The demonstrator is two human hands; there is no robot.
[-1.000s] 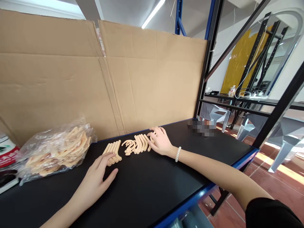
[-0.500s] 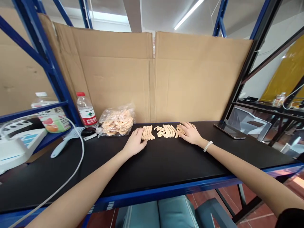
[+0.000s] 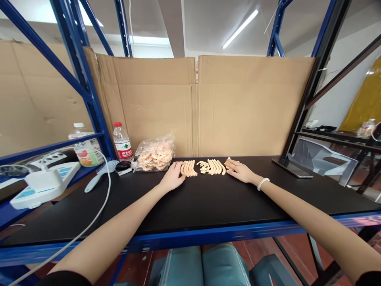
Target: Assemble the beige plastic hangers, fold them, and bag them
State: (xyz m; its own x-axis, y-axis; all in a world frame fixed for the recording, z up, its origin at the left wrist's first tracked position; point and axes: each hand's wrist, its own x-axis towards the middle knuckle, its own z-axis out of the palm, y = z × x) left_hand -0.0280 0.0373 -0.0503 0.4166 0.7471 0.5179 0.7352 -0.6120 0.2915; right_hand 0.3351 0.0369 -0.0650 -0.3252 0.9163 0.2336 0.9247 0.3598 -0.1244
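Two groups of curved beige strips lie side by side on the black tabletop [image 3: 196,206]. My left hand [image 3: 173,176] rests at the left end of the left group of strips [image 3: 188,168], fingers stretched over its edge and thumb apart. In the right group [image 3: 214,167], several strips stand in a row, with smaller hooked pieces at its left. Just right of that group, my right hand [image 3: 240,172] lies palm down with fingers extended, touching beige pieces [image 3: 228,163] that its fingers partly cover. What lies under each palm is hidden.
A clear bag of beige pieces [image 3: 156,154] stands behind my left hand. Farther left are a red-capped bottle [image 3: 123,145], a pale blue brush [image 3: 99,176], a dark mouse-like object [image 3: 123,165] and a white cable [image 3: 108,186]. A phone [image 3: 291,167] lies right; cardboard panels [image 3: 256,107] close off the back.
The head view has tilted up and turned slightly left. My right hand has shifted slightly away from the right group, whose last strip now shows more clearly. My left hand stays beside its group.
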